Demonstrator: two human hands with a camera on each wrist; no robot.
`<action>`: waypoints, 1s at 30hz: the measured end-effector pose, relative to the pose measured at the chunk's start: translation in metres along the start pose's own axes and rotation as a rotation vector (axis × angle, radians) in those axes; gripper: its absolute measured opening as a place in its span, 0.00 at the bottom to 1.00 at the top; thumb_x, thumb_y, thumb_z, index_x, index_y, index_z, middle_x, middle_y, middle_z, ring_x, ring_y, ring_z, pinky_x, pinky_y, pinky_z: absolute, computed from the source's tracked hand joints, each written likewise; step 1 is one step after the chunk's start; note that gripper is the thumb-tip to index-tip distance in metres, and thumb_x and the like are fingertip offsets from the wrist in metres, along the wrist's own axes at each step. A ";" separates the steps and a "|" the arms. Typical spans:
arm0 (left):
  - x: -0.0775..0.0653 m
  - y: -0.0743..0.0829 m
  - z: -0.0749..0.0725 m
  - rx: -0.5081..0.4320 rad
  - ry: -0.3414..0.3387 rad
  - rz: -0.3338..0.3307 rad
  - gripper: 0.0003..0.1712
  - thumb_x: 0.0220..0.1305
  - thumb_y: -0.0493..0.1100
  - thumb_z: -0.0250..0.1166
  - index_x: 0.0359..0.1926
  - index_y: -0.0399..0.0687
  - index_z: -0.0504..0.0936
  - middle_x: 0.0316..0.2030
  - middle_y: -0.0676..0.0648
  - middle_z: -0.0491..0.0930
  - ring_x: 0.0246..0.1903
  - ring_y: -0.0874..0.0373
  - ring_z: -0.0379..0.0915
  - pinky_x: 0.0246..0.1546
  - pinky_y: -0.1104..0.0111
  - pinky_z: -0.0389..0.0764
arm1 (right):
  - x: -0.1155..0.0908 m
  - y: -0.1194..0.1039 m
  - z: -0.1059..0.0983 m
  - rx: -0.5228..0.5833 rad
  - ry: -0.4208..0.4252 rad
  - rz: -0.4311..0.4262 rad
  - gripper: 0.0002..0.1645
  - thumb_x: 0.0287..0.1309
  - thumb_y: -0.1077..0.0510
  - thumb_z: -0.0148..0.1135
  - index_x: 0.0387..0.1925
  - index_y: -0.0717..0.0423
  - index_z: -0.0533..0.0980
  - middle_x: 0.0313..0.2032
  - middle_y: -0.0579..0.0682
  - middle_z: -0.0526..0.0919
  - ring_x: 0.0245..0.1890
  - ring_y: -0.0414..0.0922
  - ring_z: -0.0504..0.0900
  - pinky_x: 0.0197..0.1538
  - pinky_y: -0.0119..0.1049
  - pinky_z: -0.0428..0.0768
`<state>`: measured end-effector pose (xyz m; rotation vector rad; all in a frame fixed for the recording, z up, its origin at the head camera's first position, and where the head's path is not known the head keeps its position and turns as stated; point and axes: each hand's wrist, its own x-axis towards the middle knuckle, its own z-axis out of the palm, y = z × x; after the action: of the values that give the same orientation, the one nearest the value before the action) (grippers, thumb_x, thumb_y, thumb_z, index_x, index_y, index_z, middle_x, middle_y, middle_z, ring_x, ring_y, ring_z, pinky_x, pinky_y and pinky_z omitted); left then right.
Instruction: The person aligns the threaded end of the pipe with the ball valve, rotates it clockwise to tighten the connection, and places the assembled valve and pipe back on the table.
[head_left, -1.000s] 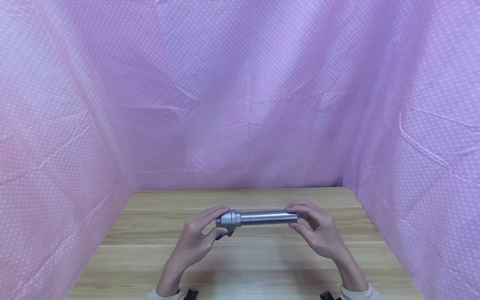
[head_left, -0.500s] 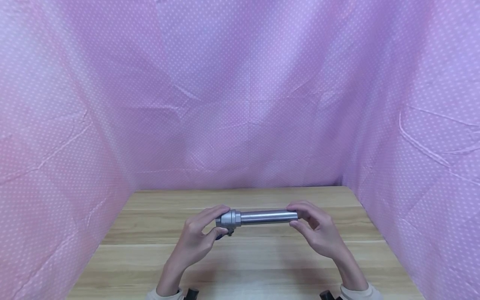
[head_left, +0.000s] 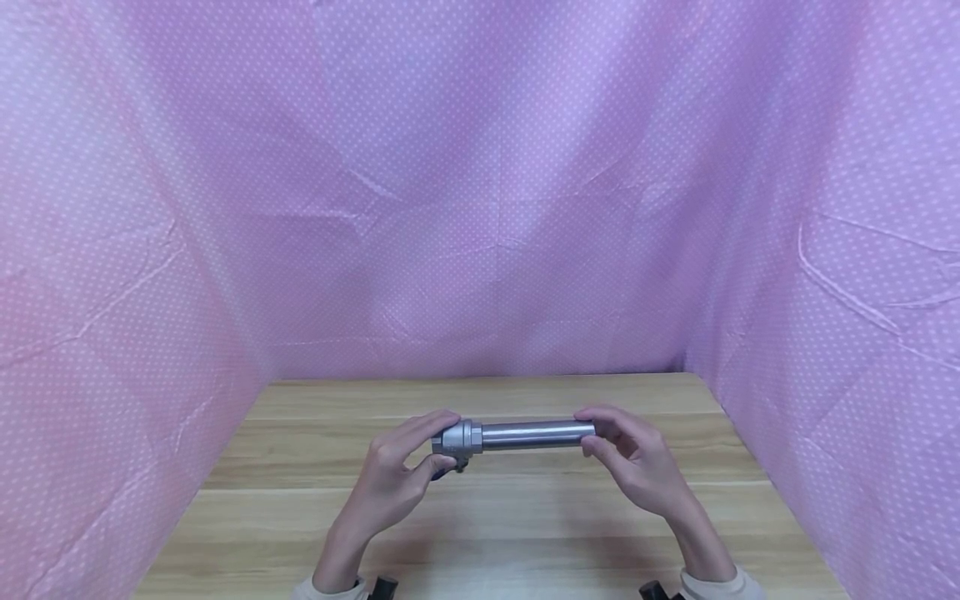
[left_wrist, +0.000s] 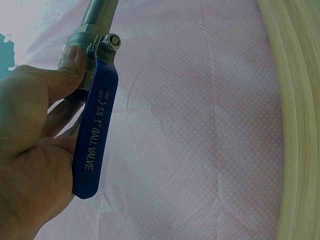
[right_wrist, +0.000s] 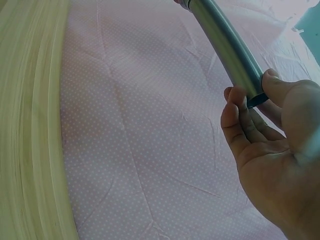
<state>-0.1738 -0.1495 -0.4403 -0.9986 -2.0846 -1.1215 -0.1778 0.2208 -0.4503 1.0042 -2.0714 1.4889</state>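
Two grips, lower centre: left hand [head_left: 392, 478] holds valve [head_left: 459, 436], right hand [head_left: 645, 473] pinches pipe [head_left: 532, 434]. Probably a threading step; twisting needs the valve steady.

Head view was bright, fairly even; broad pale band crossed pink cloth [head_left: 480, 250]. Soft, faint-edged shadows fell on wooden table [head_left: 510, 500]; glare streaked along metal pipe [head_left: 536, 434]. Wrist views were dimmer, hazy, washed out toward one upper corner each, table edge [left_wrist: 295, 125] bowed by lens distortion. Lettering on blue handle [left_wrist: 96, 130] read clearly.
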 end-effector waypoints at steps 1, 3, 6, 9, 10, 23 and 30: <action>0.000 0.000 0.000 0.001 0.002 0.004 0.37 0.53 0.24 0.84 0.66 0.42 0.88 0.60 0.39 0.93 0.57 0.42 0.93 0.70 0.75 0.86 | 0.000 0.000 0.000 -0.002 0.001 0.001 0.27 0.62 0.86 0.65 0.61 0.70 0.81 0.40 0.57 0.89 0.38 0.37 0.87 0.35 0.30 0.89; 0.000 0.000 0.000 -0.001 0.002 0.003 0.37 0.53 0.24 0.84 0.66 0.42 0.88 0.60 0.40 0.93 0.58 0.42 0.93 0.70 0.76 0.86 | 0.000 0.001 0.000 0.003 0.004 0.001 0.27 0.63 0.85 0.65 0.61 0.70 0.81 0.39 0.56 0.88 0.36 0.38 0.87 0.34 0.30 0.88; 0.001 0.001 0.000 -0.002 0.006 0.011 0.37 0.53 0.24 0.84 0.66 0.42 0.88 0.60 0.40 0.93 0.57 0.42 0.93 0.70 0.76 0.86 | 0.001 0.002 0.001 0.041 0.009 -0.036 0.30 0.60 0.86 0.66 0.62 0.71 0.81 0.43 0.56 0.88 0.38 0.37 0.86 0.35 0.28 0.87; 0.001 0.000 -0.001 0.000 0.012 0.018 0.38 0.53 0.24 0.84 0.66 0.42 0.88 0.60 0.40 0.93 0.57 0.42 0.93 0.70 0.77 0.85 | 0.003 0.004 0.002 0.113 0.007 -0.102 0.34 0.55 0.89 0.67 0.64 0.74 0.79 0.52 0.61 0.87 0.43 0.38 0.87 0.42 0.26 0.89; 0.001 0.000 0.000 -0.001 0.015 0.025 0.38 0.53 0.24 0.84 0.66 0.42 0.88 0.59 0.39 0.93 0.56 0.41 0.93 0.70 0.77 0.85 | 0.004 0.004 0.002 0.133 0.005 -0.124 0.35 0.53 0.90 0.67 0.64 0.75 0.79 0.55 0.62 0.87 0.46 0.39 0.87 0.45 0.26 0.90; -0.001 -0.001 0.000 -0.004 -0.010 -0.024 0.37 0.54 0.25 0.84 0.66 0.43 0.89 0.60 0.40 0.93 0.59 0.43 0.93 0.70 0.74 0.87 | 0.006 0.003 0.003 0.146 -0.004 -0.172 0.36 0.50 0.91 0.68 0.63 0.76 0.79 0.56 0.68 0.85 0.53 0.42 0.87 0.54 0.25 0.90; 0.000 -0.001 0.000 -0.008 0.002 0.007 0.37 0.54 0.25 0.84 0.66 0.42 0.88 0.60 0.39 0.93 0.57 0.41 0.93 0.71 0.76 0.86 | 0.006 0.004 0.003 0.137 -0.002 -0.177 0.36 0.49 0.91 0.68 0.62 0.76 0.80 0.56 0.66 0.85 0.52 0.42 0.87 0.53 0.25 0.90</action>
<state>-0.1741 -0.1498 -0.4410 -1.0071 -2.0751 -1.1272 -0.1845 0.2167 -0.4502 1.2073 -1.8483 1.5533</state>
